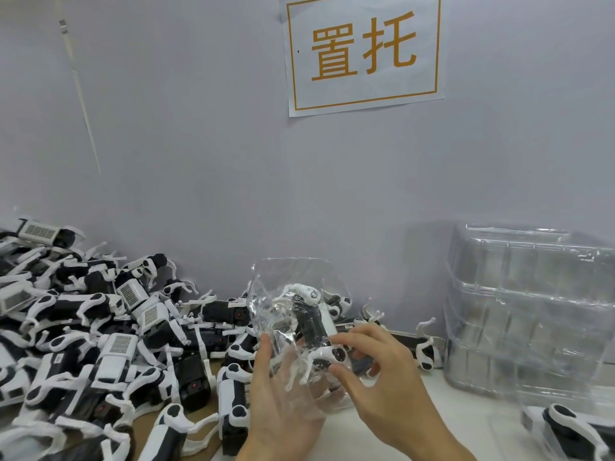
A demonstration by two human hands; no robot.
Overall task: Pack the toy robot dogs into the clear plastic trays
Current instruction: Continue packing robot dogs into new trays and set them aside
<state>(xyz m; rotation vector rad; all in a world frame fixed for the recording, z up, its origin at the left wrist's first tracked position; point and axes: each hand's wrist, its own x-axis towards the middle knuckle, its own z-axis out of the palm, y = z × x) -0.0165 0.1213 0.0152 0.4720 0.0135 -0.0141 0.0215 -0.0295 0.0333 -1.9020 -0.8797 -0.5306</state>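
1. Head view: the left hand [283, 390] holds a clear plastic tray [293, 314] from beneath and behind, thumb on the near left edge, the other fingers seen through the plastic, loosely curled round it.
2. Inside that tray lies one black-and-white toy robot dog [312, 324], body pointing away and up, legs splayed toward the person.
3. The right hand [376, 371] rests on the tray's lower right, thumb and fingers curled against the dog's near legs; whether it pinches the toy or only the plastic, I cannot tell.
4. The tray is raised above the white table [466, 424], tilted, its upper edge toward the wall.
5. To the left, a large pile of loose robot dogs [100, 344] covers the surface up to the wall.
6. To the right stands a stack of empty clear trays [532, 311], upright against the wall.
7. At the lower right, another dog [572, 427] lies on the table, seemingly in a tray.
8. A paper sign [364, 51] with orange characters hangs on the wall above.
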